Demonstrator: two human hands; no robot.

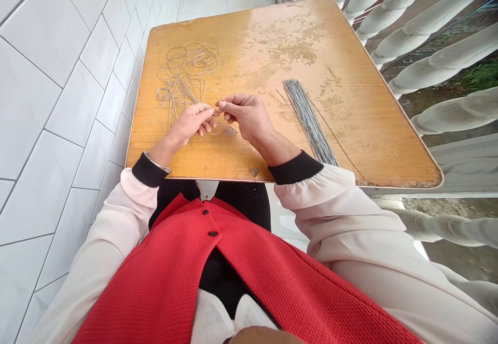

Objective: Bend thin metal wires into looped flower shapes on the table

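Above the wooden table, my left hand [191,123] and my right hand [249,117] meet at the fingertips. The left thumb and index finger pinch a thin wire, its other fingers loosely curled. My right hand pinches at the same spot, and its fingers hide most of what it grips. A loose tangle of thin wires [192,64] lies just beyond my left hand, partly looped. Right of my right hand lies a bundle of straight grey wires [309,121].
The worn table [350,90] has a rounded rim. One long thin wire [338,141] lies right of the bundle. A white tiled wall [42,48] stands at the left, and white balusters [436,69] at the right.
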